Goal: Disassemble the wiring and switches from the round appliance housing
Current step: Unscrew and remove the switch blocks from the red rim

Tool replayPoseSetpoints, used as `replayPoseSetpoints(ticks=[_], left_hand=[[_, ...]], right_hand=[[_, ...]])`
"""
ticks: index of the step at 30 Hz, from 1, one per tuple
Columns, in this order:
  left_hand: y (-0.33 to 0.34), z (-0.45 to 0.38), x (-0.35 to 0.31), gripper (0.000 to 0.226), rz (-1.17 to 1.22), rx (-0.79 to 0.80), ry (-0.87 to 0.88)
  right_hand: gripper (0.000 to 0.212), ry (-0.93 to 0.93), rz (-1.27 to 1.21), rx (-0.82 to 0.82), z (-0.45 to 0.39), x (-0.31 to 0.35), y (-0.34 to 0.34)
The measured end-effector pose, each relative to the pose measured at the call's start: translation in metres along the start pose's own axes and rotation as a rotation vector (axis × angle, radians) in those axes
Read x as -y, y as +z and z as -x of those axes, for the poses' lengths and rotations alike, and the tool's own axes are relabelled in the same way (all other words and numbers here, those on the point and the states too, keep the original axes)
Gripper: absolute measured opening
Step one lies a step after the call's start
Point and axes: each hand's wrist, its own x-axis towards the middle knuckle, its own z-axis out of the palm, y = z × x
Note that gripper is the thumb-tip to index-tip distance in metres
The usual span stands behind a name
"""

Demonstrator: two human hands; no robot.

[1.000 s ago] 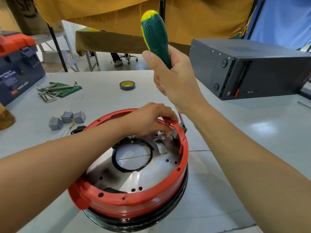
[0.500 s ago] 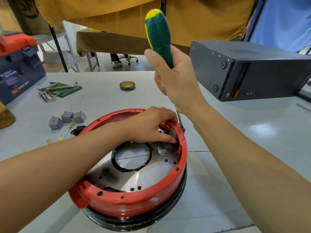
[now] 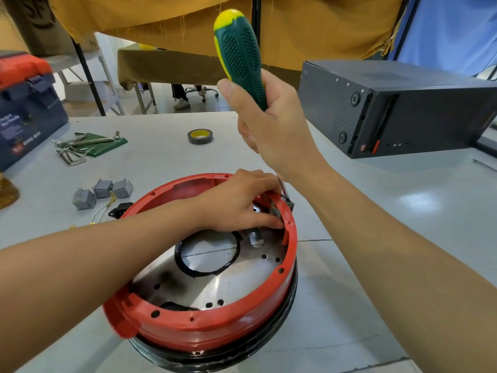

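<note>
While resting at lower centre of the frame on the pale surface (image 3: 376,265), the round red housing (image 3: 204,323) shows its metal plate and a small switch (image 3: 277,208) at its upper-right rim. Left hand (image 3: 236,203) reaches inside, fingers (image 3: 269,223) curled, pinching that switch. Right hand (image 3: 271,130), above, is clenched around a green-and-yellow screwdriver (image 3: 239,55) held upright, its shaft meeting the rim. At left lie three grey removed switches (image 3: 102,191), hex keys (image 3: 80,146) and a tape roll (image 3: 200,135); a black case (image 3: 403,109) sits at upper right.
</note>
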Motion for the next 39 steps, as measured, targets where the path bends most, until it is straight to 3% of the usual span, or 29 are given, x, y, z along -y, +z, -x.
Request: replayPoseSetpoints(ticks=[9,17,22,32,39], left_hand=[[0.002,-0.001,-0.001,0.034,-0.022,-0.016,-0.006],[0.002,-0.002,0.0,0.023,-0.039,-0.012,-0.036],[-0.006,-0.002,-0.004,0.033,0.183,0.057,-0.14],[-0.022,-0.004,-0.017,0.026,0.181,0.167,-0.098],[-0.015,-0.02,-0.026,0.017,0.21,0.099,-0.329]], right_hand=[[0.02,0.003,0.071,0.003,0.005,-0.006,-0.003],[0.026,0.023,-0.096,-0.093,0.005,-0.005,-0.018],[0.024,0.012,-0.107,-0.123,0.007,-0.004,-0.02],[0.024,-0.013,-0.1,-0.149,0.007,-0.007,-0.024],[0.026,-0.015,-0.124,-0.206,0.011,-0.009,-0.033]])
